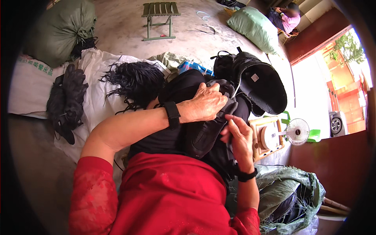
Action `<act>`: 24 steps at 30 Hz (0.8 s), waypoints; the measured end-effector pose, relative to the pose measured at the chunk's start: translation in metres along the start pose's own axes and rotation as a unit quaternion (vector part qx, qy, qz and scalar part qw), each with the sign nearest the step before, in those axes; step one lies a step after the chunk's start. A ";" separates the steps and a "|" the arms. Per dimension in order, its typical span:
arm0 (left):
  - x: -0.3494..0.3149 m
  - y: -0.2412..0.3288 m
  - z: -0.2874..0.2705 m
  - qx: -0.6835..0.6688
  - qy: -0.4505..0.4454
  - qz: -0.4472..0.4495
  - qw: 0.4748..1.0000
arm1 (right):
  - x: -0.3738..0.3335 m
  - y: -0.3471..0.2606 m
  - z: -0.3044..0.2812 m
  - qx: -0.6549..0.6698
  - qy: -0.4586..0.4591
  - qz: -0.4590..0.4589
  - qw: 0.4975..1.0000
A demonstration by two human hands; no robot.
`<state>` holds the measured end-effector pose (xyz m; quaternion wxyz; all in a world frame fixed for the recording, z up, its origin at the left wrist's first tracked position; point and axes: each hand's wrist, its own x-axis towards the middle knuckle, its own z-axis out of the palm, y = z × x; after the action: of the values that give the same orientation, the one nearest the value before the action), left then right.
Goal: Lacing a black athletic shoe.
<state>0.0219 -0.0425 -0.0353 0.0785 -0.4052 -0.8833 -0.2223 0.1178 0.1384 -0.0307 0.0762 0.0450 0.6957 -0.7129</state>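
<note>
A black shoe [201,139] lies across my lap, its toe pointing toward me. My left hand [204,102] is closed over the upper part of the shoe, its fingers curled at the lacing area. At the shoe's right side, my right hand [239,138] has its fingers bent and drawn together, their tips against the lacing edge. What is pinched there is too small to make out. Just beyond my hands, a large black shoe-like item [256,80] stands with its wide opening turned toward me. To the left of my lap rests a bundle of black laces [135,80].
A black bundle [68,98] lies at the left, beside a green sack [62,31]. A folding stool [159,19] and a pale green sack [252,29] are farther off. On the right are a small fan [297,132] and an open sack [290,188]. Another person [288,19] sits far right.
</note>
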 end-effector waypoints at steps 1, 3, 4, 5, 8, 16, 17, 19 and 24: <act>0.001 0.001 -0.003 -0.016 -0.030 -0.020 0.999 | 0.004 0.001 0.009 0.021 0.000 -0.005 1.000; 0.004 0.002 -0.010 -0.091 -0.020 -0.066 0.993 | 0.009 0.002 0.019 0.039 0.015 -0.017 0.999; 0.005 0.001 -0.013 -0.166 -0.025 -0.109 0.980 | 0.011 0.001 0.021 0.060 0.027 -0.035 0.997; 0.005 -0.003 -0.016 -0.285 -0.008 -0.133 0.949 | 0.013 0.000 0.023 0.059 0.052 -0.029 0.996; 0.008 -0.012 -0.021 -0.517 -0.028 -0.128 0.846 | 0.017 -0.005 0.030 0.080 0.041 -0.021 0.996; -0.009 -0.008 -0.019 -0.305 0.043 -0.023 0.951 | 0.022 -0.010 0.010 0.156 0.027 0.008 0.987; -0.016 -0.006 -0.020 -0.181 0.073 0.062 0.979 | 0.023 -0.015 -0.010 0.205 0.049 -0.012 0.977; -0.027 -0.001 -0.017 0.054 0.095 0.155 0.982 | 0.026 -0.029 -0.064 0.238 0.094 -0.057 0.965; -0.028 -0.006 -0.006 0.074 0.114 0.174 0.975 | -0.007 -0.094 -0.232 0.346 0.203 -0.114 0.909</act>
<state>0.0354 -0.0683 -0.0409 0.2463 -0.5174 -0.7986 -0.1842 0.0987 0.3727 0.0564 -0.1685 0.1325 0.4061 -0.8883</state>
